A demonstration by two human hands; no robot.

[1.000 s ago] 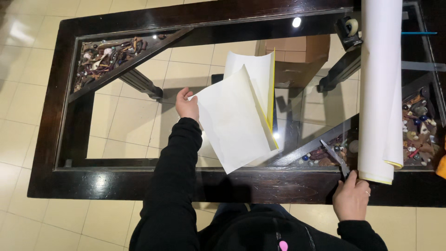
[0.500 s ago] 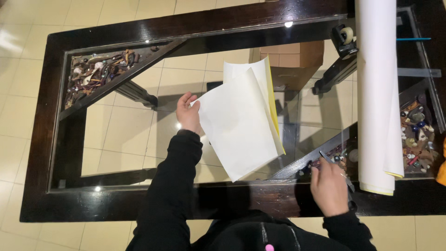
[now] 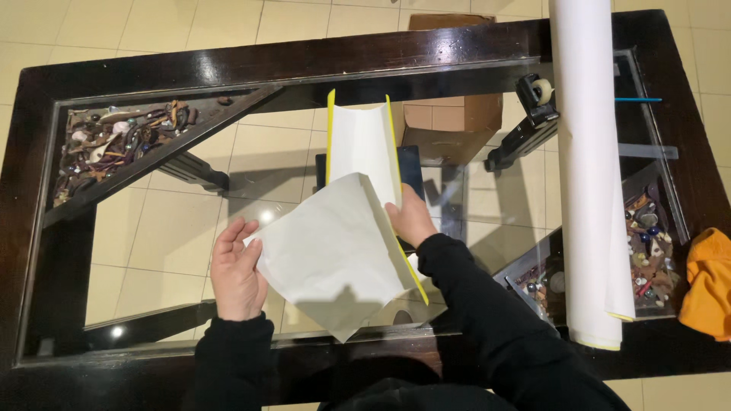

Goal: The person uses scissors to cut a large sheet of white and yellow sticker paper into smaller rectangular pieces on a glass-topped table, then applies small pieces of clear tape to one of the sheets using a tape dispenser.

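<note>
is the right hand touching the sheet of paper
Touching. The head view shows the right hand pressed against the right edge of the sheet of paper, fingers tucked behind its yellow-edged fold, with no gap between them.

Home living room, likely: dark wooden coffee-table surface with glass top (image 3: 190, 221), corner display compartments of beads and trinkets (image 3: 114, 141), beige glossy floor tiles (image 3: 99, 30) below. Brown cardboard box (image 3: 449, 122) under the glass, orange cloth (image 3: 708, 281) at right edge.
</note>
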